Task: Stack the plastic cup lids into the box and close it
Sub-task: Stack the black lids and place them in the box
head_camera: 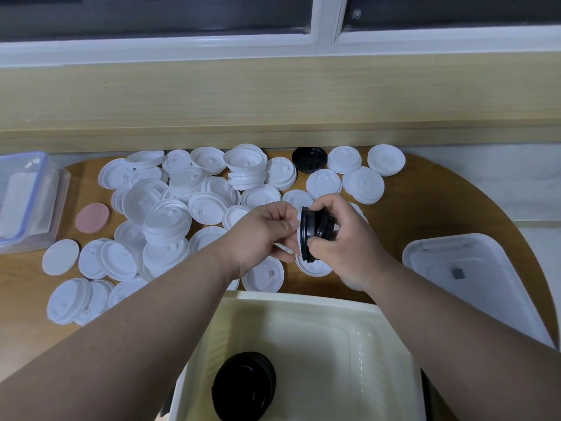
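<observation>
Above the table's middle, my right hand (340, 238) grips a short stack of black lids (315, 229) held on edge. My left hand (264, 235) pinches a white lid (299, 235) against the left face of that stack. Several white cup lids (170, 214) lie scattered and partly stacked over the wooden table (425, 214). One black lid (309, 159) sits at the back near the wall. The open cream box (379, 344) stands at the near edge, with a black stack of lids (244, 385) inside at its left. The box's white cover (473, 275) lies to the right.
A clear container with a blue-rimmed cover (27, 202) sits at the left edge. A pink disc (92, 217) and a flat white disc (60, 256) lie beside it. A wooden ledge (273, 101) and a window frame run along the back.
</observation>
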